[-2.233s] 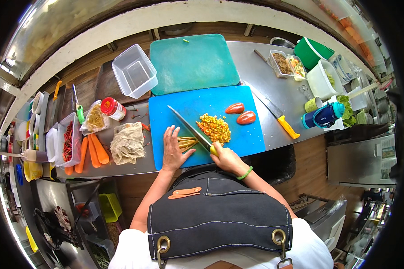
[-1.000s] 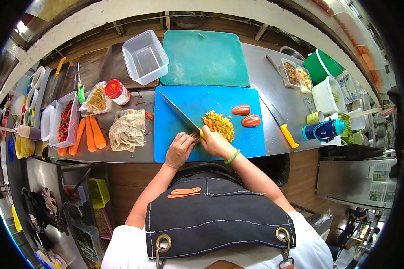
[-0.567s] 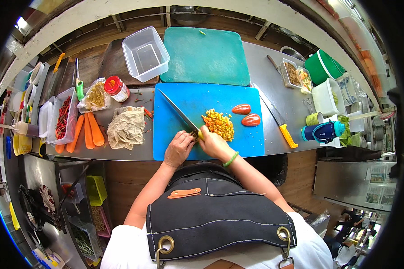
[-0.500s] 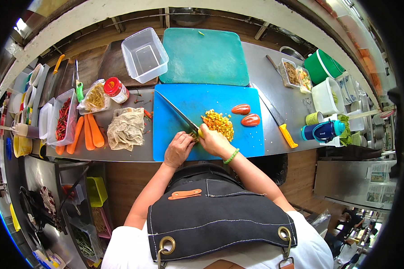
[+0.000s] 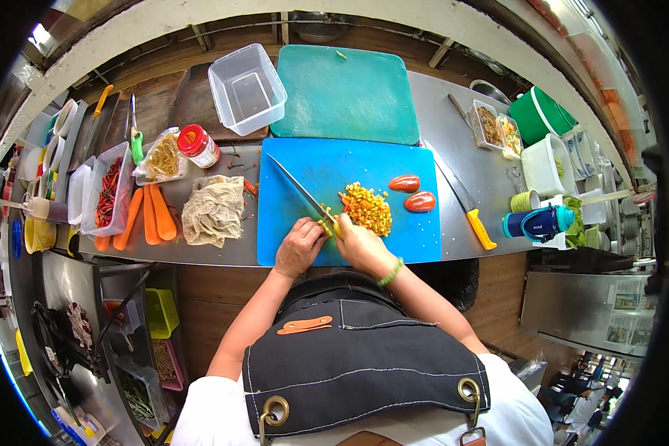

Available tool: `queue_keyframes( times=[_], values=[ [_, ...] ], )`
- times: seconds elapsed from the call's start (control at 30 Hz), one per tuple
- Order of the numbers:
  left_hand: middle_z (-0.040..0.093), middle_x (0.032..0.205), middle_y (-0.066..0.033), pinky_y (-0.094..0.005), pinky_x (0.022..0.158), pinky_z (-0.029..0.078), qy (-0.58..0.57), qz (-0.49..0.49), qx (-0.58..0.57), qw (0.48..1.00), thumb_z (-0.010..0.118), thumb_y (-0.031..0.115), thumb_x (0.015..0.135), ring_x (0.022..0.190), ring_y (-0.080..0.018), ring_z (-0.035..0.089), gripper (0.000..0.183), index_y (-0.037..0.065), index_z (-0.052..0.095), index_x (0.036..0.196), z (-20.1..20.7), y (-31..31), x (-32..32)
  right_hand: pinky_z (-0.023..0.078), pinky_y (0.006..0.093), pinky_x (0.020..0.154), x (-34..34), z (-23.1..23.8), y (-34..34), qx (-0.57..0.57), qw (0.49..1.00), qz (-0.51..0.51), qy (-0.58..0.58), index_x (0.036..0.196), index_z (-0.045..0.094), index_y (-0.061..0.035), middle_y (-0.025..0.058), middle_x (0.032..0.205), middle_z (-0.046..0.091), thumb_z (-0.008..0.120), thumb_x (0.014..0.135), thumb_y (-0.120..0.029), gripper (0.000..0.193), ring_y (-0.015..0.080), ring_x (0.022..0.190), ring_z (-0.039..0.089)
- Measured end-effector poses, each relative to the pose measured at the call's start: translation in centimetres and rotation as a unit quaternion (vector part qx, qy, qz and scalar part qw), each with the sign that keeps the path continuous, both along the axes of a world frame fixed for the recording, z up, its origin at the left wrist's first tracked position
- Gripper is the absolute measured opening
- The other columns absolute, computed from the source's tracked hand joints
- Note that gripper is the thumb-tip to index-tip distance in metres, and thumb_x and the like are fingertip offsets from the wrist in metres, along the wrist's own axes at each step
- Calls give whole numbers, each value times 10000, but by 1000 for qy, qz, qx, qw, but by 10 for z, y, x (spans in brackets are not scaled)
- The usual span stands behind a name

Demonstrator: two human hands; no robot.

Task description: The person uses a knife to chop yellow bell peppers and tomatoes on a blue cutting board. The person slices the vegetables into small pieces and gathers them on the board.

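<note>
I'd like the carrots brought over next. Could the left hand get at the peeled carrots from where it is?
Probably yes. The left hand rests on the blue cutting board, and only a crumpled cloth lies between it and the peeled carrots; nothing tall blocks a reach over it.

knife [image 5: 299, 189]: handle hidden in right hand [image 5: 358, 241] | strips under left hand [image 5: 299, 247]: mostly covered, kind too small to tell | table [image 5: 453, 134]: near edge hidden behind the arms, apron | tubs [image 5: 498, 130]: contents too small to tell | left rim: blurred, bent.
</note>
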State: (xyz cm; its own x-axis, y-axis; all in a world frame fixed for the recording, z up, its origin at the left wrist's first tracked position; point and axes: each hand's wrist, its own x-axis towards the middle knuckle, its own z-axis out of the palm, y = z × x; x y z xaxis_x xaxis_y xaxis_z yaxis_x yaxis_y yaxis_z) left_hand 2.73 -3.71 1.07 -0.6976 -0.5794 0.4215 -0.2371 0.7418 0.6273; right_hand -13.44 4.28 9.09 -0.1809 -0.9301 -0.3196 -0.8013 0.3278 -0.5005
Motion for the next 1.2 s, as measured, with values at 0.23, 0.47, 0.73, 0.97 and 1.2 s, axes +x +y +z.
queue_keyframes(
  times=[0.23, 0.47, 0.73, 0.97, 1.2],
  values=[
    [666, 1009, -131, -414, 984, 490, -16, -14, 5, 1000, 724, 80, 829, 1085, -340, 599, 172, 38, 635, 970, 4, -1, -3, 495, 607, 730, 0, -27, 13, 4, 999, -34, -39, 1165, 417, -41, 316, 877, 665, 587, 951, -236, 336, 539, 842, 633],
    [604, 1059, -134, -410, 932, 498, 11, -19, 17, 1000, 750, 81, 814, 1035, -337, 587, 191, 30, 631, 954, 2, -6, -26, 490, 594, 698, -39, -20, 17, -36, 996, -75, -28, 1116, 422, -58, 314, 833, 657, 598, 953, -234, 298, 525, 802, 636],
    [591, 1069, -148, -415, 863, 520, 45, 8, 16, 999, 789, 42, 754, 1006, -337, 595, 230, 32, 650, 937, 14, -4, -25, 491, 601, 699, -22, 11, 33, 14, 999, -34, 4, 1095, 421, -62, 288, 849, 661, 572, 955, -221, 261, 512, 818, 640],
    [634, 995, -132, -421, 923, 506, 36, -20, 20, 999, 735, 26, 789, 1025, -339, 596, 178, 22, 633, 934, 4, -3, -21, 515, 605, 700, -8, -4, 36, 9, 999, -33, 19, 1095, 416, -52, 285, 834, 673, 548, 958, -219, 253, 493, 778, 664],
    [653, 962, -136, -421, 930, 504, 36, -25, 20, 999, 723, 22, 789, 1019, -342, 602, 166, 25, 620, 919, 2, -4, -20, 503, 599, 720, -22, -26, -7, -34, 999, -1, 6, 1152, 407, -45, 290, 858, 669, 571, 957, -233, 316, 509, 827, 647]
  ],
)
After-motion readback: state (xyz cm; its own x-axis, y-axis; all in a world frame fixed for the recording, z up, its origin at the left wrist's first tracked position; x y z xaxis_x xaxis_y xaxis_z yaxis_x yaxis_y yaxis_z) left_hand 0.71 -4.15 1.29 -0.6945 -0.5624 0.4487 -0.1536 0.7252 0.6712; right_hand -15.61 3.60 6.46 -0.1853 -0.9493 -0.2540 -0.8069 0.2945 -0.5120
